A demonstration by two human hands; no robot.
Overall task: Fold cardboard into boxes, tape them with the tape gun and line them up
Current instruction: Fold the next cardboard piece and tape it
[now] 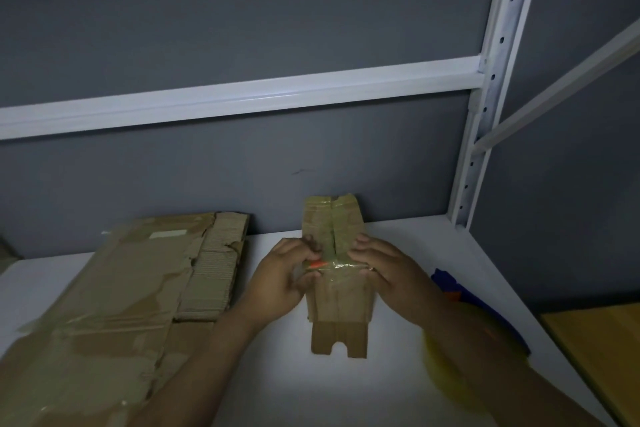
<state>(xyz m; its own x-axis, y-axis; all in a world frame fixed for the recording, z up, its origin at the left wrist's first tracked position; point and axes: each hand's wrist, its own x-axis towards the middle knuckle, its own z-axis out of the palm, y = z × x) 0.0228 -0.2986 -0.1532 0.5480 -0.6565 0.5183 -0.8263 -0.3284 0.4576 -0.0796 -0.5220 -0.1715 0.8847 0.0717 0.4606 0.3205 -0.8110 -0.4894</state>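
Working on small cardboard box (332, 218), lying lengthwise on white shelf surface (346, 392); looking part-flat, w/ notched near flaps sticking out toward camera.

Gripping box's left edge w/ left hand (287, 274), fingers curled round it, fingertips pinching next to a small orange bit (317, 265), identity unclear. Clamping box's right edge w/ right hand (384, 270), fingers curled over shiny tape band (343, 267) running crosswise at box's middle.

Probably squaring the box up or pressing tape down, so judging this early in the job. Seeing no finished boxes lined up.

Doing it well:
- holding both grips level either side of centre seam, avoiding twisting the walls
- pushing edges inward evenly, not crushing the worn corrugation
- butting seam halves together, not overlapping them
- smoothing tape from seam outward

Lying left of box, apart from it: stack of flattened, heavily taped cardboard (121, 288). Showing right of box, half hidden behind right forearm: blue-and-orange obj (446, 282), prob. the tape gun. Standing behind & right of box: white rack upright (485, 114).
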